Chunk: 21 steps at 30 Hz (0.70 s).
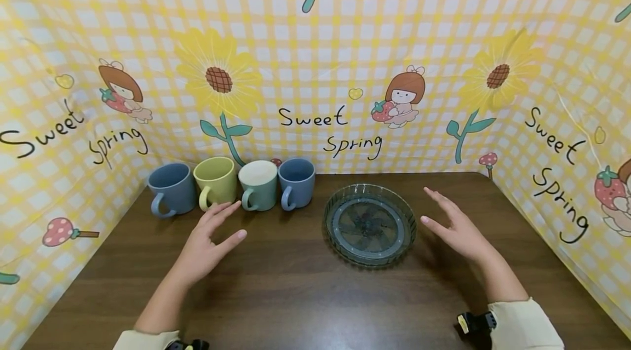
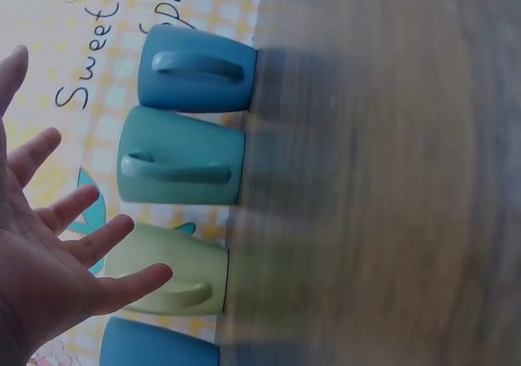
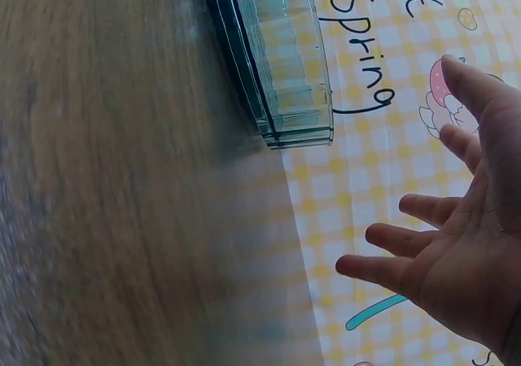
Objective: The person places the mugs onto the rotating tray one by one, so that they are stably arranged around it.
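**Above the table: two empty hands over a mug row and a glass plate**

On the dark wooden table (image 1: 296,295), four mugs stand upright in a tight row along the back edge, just before the printed backdrop (image 1: 315,65): a blue mug (image 1: 171,188), a yellow-green mug (image 1: 216,181), a teal-green mug (image 1: 258,184) and a second blue mug (image 1: 297,182). All handles face the person, an arrangement that appears to favour a frontal grip. To the right of the row, apart from it, a ribbed glass plate (image 1: 370,224) lies flat with its opening upward.

The left hand (image 1: 207,240) hovers in front of the row, fingers (image 2: 89,244) straight and spread, holding nothing. Its fingertips lie nearest the yellow-green mug, just short of the handle; the left wrist view shows a gap between them, so no contact is made.

The right hand (image 1: 455,227) hovers just right of the glass plate, fingers (image 3: 391,240) likewise spread and relaxed, palm turned toward the rim. The right wrist view shows the plate's wall apart from the fingertips; the hand holds nothing.
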### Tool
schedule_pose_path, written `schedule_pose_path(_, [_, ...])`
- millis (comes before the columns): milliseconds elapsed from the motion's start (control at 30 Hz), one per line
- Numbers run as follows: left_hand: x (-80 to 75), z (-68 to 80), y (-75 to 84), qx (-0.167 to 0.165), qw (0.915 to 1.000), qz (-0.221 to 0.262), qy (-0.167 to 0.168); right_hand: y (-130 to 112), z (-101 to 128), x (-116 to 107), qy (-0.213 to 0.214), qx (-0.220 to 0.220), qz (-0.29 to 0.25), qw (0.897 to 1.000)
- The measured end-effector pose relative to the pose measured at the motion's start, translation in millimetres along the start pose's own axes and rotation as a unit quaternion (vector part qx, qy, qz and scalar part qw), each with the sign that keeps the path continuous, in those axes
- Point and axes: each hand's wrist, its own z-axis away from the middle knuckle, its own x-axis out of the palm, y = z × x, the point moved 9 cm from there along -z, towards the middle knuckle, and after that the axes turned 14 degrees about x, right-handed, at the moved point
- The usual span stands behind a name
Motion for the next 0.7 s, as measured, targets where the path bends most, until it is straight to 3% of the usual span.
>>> schedule_pose_path(533, [31.9,-15.8,2.0,-0.015,0.9978,0.063,-0.013,11.7,-6.1,7.1,-0.026,0.036,-0.067,0.997])
schedule_pose_path(700, [35.1,-22.2,15.1,-0.017,0.9973,0.070,-0.018,15.7,-9.0,10.3,-0.041,0.050,-0.085,0.994])
